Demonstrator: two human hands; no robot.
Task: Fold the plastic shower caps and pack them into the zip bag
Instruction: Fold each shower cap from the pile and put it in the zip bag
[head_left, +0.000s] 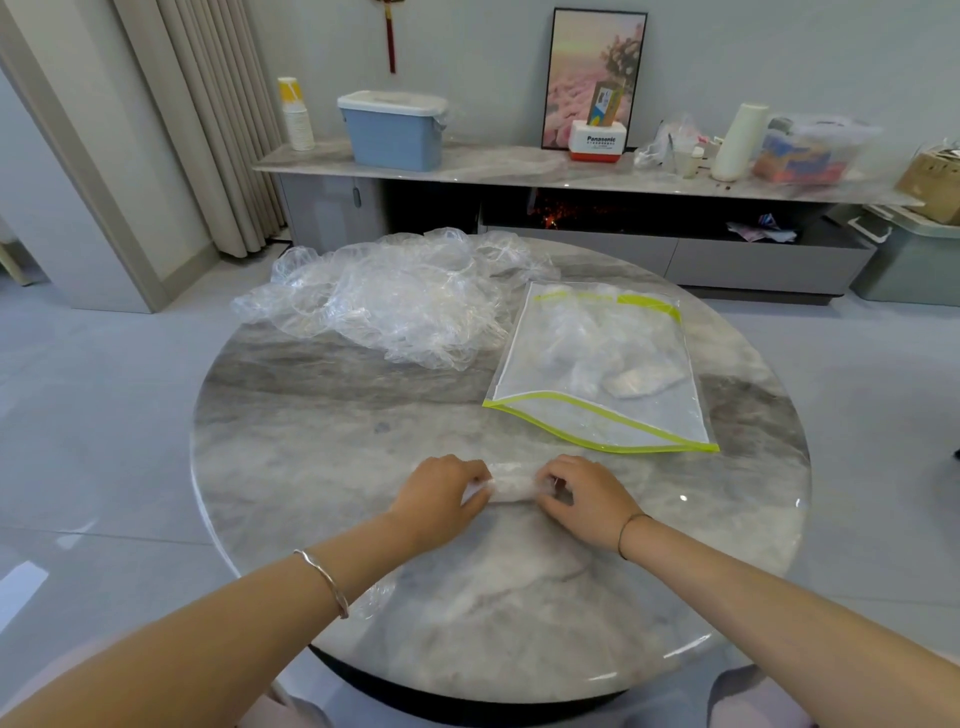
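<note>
folding one shower cap into a narrow roll at the near middle of the table

head view: the left hand (441, 501) and right hand (587, 499) each pinch one end of the folded shower cap (511, 486), each grip narrow and closed on the film. it lies on the table (363, 441), long axis running left to right. the film looks light, soft and slippery, likely to spring open, so holding both ends and pressing flat seems wise. the zip bag (597, 364) lies just beyond to the right, some caps inside, its near green edge apparently parted. the loose pile of caps (395, 301) sits far left.
</note>
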